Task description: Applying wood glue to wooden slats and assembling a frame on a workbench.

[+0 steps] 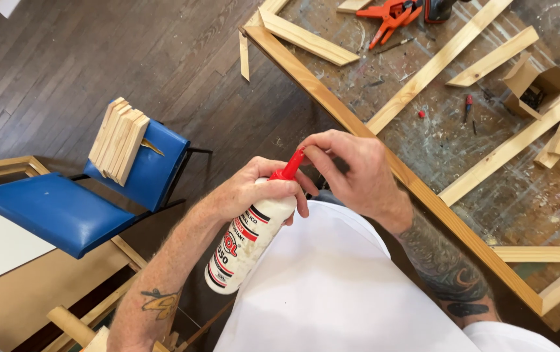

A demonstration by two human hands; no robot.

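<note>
White glue bottle (249, 242), red nozzle, tilted; left hand (254, 189) gripping it.

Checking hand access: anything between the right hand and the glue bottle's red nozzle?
Nothing visible. The right hand already has its fingers on the red nozzle, while the left hand grips the white glue bottle below it.

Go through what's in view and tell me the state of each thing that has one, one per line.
Glue bottle: tilted, held off the table.
Red nozzle cap: on the bottle, pinched by fingertips.
Left hand: wrapped around the bottle's neck.
Right hand: fingertips on the red cap.
Cardboard box: open, on the table.
Orange clamp: lying on the table.
Wood pieces: stacked, leaning on the blue chair.
</note>
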